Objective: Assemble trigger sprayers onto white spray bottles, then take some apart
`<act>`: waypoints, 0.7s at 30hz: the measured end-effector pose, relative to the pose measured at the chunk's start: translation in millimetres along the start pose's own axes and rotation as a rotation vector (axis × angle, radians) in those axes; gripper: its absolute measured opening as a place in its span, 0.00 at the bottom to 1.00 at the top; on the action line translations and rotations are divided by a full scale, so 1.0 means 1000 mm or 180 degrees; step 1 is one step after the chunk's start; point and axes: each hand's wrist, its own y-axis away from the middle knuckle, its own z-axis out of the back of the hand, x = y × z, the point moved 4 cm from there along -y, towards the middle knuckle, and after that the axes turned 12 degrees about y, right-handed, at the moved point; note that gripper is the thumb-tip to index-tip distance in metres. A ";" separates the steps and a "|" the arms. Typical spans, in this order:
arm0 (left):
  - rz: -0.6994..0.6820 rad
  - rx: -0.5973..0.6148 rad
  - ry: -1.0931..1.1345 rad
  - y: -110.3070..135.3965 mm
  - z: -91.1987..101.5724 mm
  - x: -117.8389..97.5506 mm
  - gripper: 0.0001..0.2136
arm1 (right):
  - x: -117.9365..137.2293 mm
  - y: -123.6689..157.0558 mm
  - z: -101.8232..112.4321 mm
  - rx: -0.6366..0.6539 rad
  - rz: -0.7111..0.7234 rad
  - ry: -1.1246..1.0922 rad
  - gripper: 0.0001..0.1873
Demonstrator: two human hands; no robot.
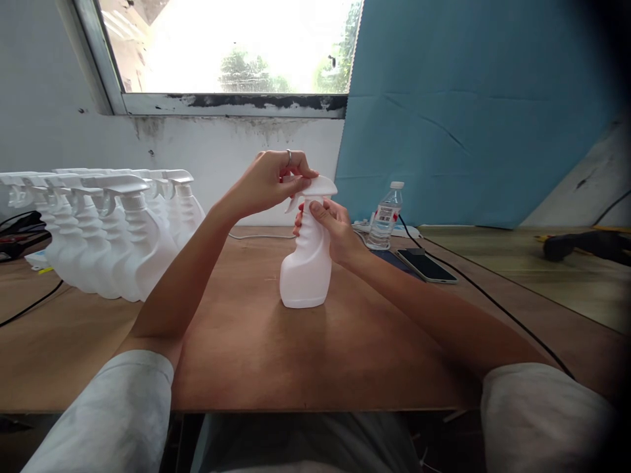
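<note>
A white plastic spray bottle stands upright on the brown wooden table, near its middle. My left hand, with a ring on one finger, is closed over the white trigger sprayer head on top of the bottle. My right hand wraps round the ribbed neck of the bottle just under the head. Both forearms reach in from the near edge, in grey sleeves.
Several finished white spray bottles stand in rows at the left. A clear water bottle and a dark phone lie to the right, with a black cable running across. A window and a blue sheet are behind.
</note>
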 end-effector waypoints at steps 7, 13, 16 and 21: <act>-0.0043 -0.0009 -0.0142 -0.001 -0.002 -0.003 0.03 | 0.002 0.001 -0.001 -0.0057 -0.0024 0.0039 0.26; -0.0019 0.0073 -0.0074 0.002 0.001 -0.007 0.05 | 0.009 0.002 -0.003 -0.0143 -0.0007 0.0354 0.25; 0.0065 0.0207 0.0081 0.001 0.001 -0.012 0.11 | 0.012 0.001 0.000 -0.0369 -0.0093 0.0817 0.25; 0.0207 -0.0349 0.0500 0.012 -0.012 0.007 0.18 | 0.011 -0.001 0.010 -0.0717 -0.0123 0.1402 0.17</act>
